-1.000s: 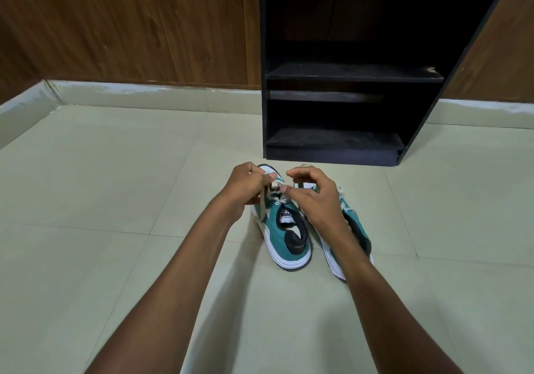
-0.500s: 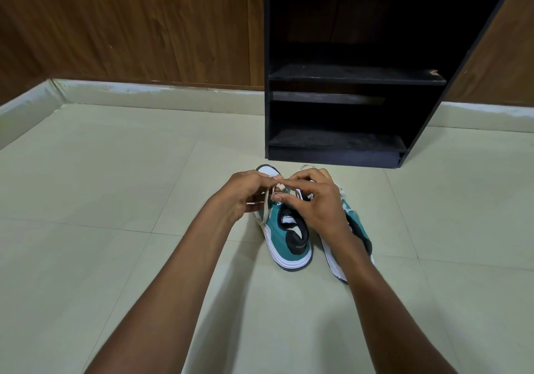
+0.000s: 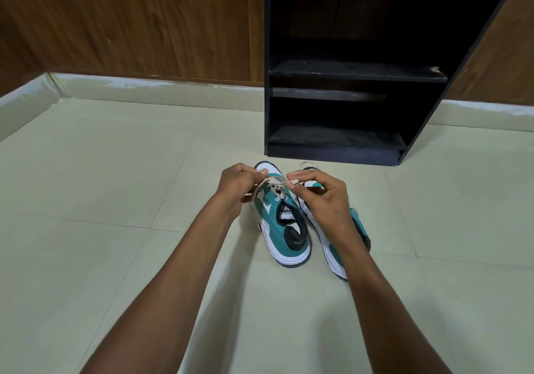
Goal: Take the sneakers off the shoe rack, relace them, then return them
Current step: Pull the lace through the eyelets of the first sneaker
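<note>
Two teal, white and black sneakers stand side by side on the tiled floor, toes toward the rack. The left sneaker point(image 3: 284, 229) has a cream lace point(image 3: 271, 185) running over its eyelets. My left hand point(image 3: 238, 184) pinches one end of that lace on the shoe's left side. My right hand point(image 3: 320, 197) pinches the other end just right of the eyelets. The right sneaker point(image 3: 335, 253) is mostly hidden under my right hand and wrist. The black shoe rack point(image 3: 355, 73) stands right behind the shoes with bare shelves.
A wood-panelled wall point(image 3: 130, 21) with a pale skirting runs behind and on both sides of the rack. Pale floor tiles point(image 3: 101, 171) spread to the left and right of the sneakers.
My hands were touching over the left sneaker's eyelets half a second ago. Now they have drawn apart sideways, and the lace stretches between them.
</note>
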Available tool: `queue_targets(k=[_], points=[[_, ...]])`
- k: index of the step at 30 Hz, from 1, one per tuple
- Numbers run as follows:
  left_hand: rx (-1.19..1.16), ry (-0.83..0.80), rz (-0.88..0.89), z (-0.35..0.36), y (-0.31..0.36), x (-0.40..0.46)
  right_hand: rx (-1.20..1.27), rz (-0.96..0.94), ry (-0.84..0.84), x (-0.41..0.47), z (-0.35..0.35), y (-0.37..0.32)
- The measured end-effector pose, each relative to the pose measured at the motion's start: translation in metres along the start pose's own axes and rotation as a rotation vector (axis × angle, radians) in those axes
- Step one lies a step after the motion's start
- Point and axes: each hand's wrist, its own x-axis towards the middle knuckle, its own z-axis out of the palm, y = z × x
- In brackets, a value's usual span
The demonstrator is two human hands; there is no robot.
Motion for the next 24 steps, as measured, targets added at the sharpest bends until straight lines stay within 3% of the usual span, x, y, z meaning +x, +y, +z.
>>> queue_targets(k=[4,12,17,24], points=[[-0.109,0.114,0.032,-0.005,-0.020,0.005,0.322,0.207,0.089,-0.022,-0.007,0.006],[-0.661,-0.091,0.078,0.012,-0.022,-0.011,0.556,0.295,0.265,-0.022,0.011,0.000],[-0.794,-0.142,0.035,0.020,-0.019,-0.015,0.747,0.381,0.294,0.010,0.023,0.001],[-0.895,-0.173,0.066,0.018,-0.028,-0.025,0.921,0.468,0.181,0.038,0.034,0.004]])
